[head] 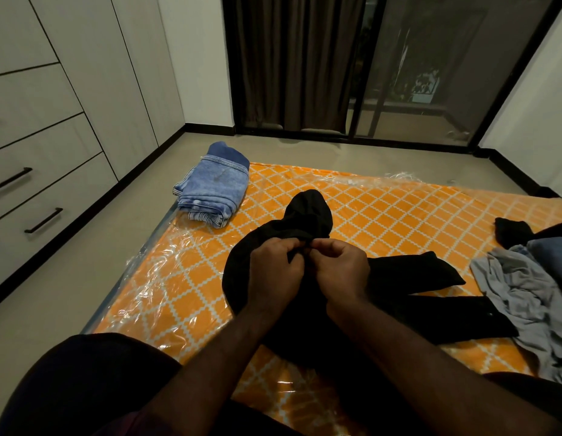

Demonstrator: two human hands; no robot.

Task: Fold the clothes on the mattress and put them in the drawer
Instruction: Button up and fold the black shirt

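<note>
While the black cloth garment (308, 221) lies bunched on the orange diamond-patterned, plastic-wrapped mattress (383, 212), the left hand (275, 272) and right hand (341, 265) pinch its edge with curled fingers, side by side. Folded blue denim jeans (212, 187) sit at the mattress's far left corner, and crumpled grey clothes (522, 291) lie to the right.

Room surroundings: straight ahead of the grip and well beyond it, a dark curtain (292, 58) hangs nearly to the floor, with a dark-framed sliding glass door (446, 73) ahead and to the right of the grip. Ahead and to the left stands a white wall (198, 58) with black skirting (209, 128) at its foot, adjoining tall pale cupboard doors (132, 73) farther left. The grey floor (69, 278) extends left of and beyond the grip.
</note>
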